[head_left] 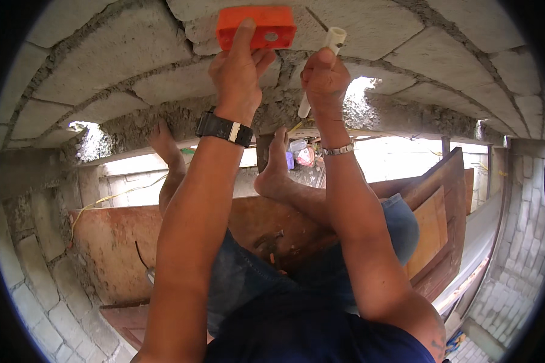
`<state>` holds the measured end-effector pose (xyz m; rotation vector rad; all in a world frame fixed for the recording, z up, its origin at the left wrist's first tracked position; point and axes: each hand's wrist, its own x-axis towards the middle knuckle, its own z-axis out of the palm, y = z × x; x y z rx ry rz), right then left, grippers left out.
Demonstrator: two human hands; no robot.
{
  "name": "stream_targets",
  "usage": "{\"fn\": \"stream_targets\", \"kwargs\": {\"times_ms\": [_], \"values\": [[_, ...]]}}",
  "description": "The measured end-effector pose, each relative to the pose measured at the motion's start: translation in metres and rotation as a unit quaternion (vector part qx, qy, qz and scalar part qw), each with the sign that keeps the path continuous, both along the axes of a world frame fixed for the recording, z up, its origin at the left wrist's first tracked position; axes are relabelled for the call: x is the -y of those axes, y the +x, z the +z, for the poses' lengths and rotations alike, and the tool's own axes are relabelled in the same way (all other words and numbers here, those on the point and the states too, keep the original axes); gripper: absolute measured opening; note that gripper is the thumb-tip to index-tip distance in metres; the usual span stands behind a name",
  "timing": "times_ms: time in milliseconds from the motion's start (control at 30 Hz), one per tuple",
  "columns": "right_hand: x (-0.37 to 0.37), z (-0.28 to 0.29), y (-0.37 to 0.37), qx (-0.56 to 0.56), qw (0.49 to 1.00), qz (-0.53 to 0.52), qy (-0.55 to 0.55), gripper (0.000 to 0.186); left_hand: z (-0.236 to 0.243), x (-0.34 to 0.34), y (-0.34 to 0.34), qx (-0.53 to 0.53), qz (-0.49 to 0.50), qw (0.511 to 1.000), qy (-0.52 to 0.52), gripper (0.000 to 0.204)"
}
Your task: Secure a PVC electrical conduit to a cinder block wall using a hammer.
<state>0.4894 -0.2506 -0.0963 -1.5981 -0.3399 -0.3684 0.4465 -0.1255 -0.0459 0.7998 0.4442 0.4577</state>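
Note:
My left hand (239, 78), with a dark watch on its wrist, is closed on an orange plastic electrical box (254, 29) high up against the block wall. The thumb lies over the box's near face; the other fingers are partly hidden beneath it. To its right, my right hand (327, 75) grips a white plastic pipe (304, 107). Its wider fitting end (335, 39) sticks out above the fist, and the lower end shows below. A thin dark rod (317, 19) lies beside the fitting, against the wall.
Mortared blocks (103, 54) form the wall ahead, with bright gaps (360, 103) low in it. I sit on wooden boards (115, 254), my bare feet (272, 166) near the wall. A hammer (266, 242) lies between my legs. A yellow cord (118, 193) runs at left.

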Motion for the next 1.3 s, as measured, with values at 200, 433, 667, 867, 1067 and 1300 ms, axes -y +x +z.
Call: {"fn": "stream_targets", "kwargs": {"times_ms": [200, 433, 667, 867, 1067, 1300], "values": [[-0.001, -0.026, -0.003, -0.028, 0.993, -0.012, -0.112, 0.060, -0.002, -0.004, -0.001, -0.003, 0.012, 1.000, 0.003, 0.044], [0.009, -0.020, -0.017, -0.099, 0.982, 0.000, -0.162, 0.060, -0.003, -0.010, -0.001, 0.003, -0.020, 1.000, 0.010, 0.048], [0.007, -0.013, -0.007, 0.005, 0.991, -0.033, -0.126, 0.062, 0.006, -0.003, -0.005, -0.001, -0.012, 1.000, 0.009, 0.047], [0.029, -0.067, -0.029, -0.043, 0.977, -0.028, -0.207, 0.058, -0.002, -0.004, 0.002, -0.012, -0.024, 1.000, 0.015, 0.045], [-0.006, 0.029, -0.003, -0.008, 0.999, 0.026, -0.026, 0.064, -0.001, -0.015, -0.001, -0.012, -0.019, 1.000, 0.013, 0.043], [0.026, -0.053, -0.014, -0.095, 0.964, -0.046, -0.243, 0.061, -0.004, 0.000, 0.008, 0.000, -0.002, 1.000, -0.017, 0.039]]}}
